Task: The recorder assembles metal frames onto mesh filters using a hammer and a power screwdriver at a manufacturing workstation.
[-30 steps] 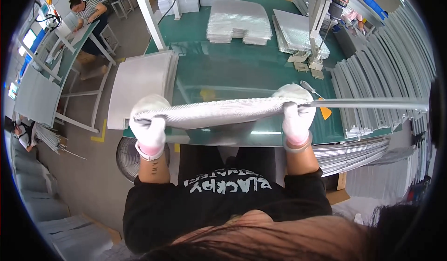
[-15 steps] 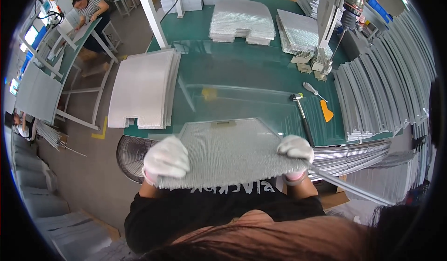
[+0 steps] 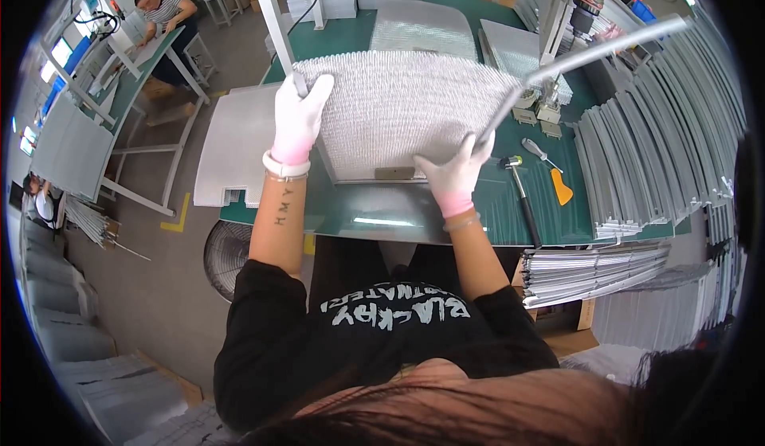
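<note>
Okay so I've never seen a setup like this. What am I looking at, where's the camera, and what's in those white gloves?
There's no robot here. The camera sits on a worker's head, looking down, and its fisheye lens bends straight edges near the rim. The left hand and right hand are the wearer's own, in gloves. The left holds the side of a silvery mesh panel. The right is at the panel's lower right, touching a bent metal strip; how firmly it grips is hard to see. On the green table lie a hammer, a screwdriver and a flat orange piece. Pale panels are stacked on the left, and a row of panels stands on the right.
</note>
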A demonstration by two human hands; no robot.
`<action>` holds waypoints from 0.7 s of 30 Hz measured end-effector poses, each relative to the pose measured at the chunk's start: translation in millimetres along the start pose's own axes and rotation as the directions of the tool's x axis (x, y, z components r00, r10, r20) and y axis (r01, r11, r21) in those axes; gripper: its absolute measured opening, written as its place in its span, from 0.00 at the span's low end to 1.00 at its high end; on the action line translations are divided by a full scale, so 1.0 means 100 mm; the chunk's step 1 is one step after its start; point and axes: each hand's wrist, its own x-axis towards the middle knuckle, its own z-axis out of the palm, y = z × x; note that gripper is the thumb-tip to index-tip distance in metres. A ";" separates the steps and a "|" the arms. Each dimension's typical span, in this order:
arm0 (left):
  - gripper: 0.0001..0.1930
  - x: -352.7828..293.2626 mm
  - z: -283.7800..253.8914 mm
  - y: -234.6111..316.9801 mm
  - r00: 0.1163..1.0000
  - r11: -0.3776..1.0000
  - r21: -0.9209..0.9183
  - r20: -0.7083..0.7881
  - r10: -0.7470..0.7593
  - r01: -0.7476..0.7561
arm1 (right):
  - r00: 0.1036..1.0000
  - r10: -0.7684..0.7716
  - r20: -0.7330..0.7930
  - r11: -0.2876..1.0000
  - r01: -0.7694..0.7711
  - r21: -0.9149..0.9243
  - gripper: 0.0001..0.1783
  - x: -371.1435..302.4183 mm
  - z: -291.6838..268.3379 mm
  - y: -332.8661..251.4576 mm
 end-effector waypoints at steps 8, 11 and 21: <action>0.06 0.00 -0.07 -0.03 1.000 0.993 0.112 -0.020 -0.023 0.025 | 0.976 0.197 0.098 0.744 -0.213 0.634 0.45 0.62 -0.45 -0.03; 0.07 -0.06 -0.06 0.12 0.999 0.999 -0.019 0.016 -0.049 0.049 | 0.980 0.146 0.132 0.703 -0.197 0.683 0.06 0.98 -0.75 -0.04; 0.05 -0.63 -0.15 0.27 0.965 0.979 -0.095 0.176 0.193 -0.178 | 1.000 -0.016 0.000 0.614 0.010 0.789 0.05 0.71 -0.95 -0.05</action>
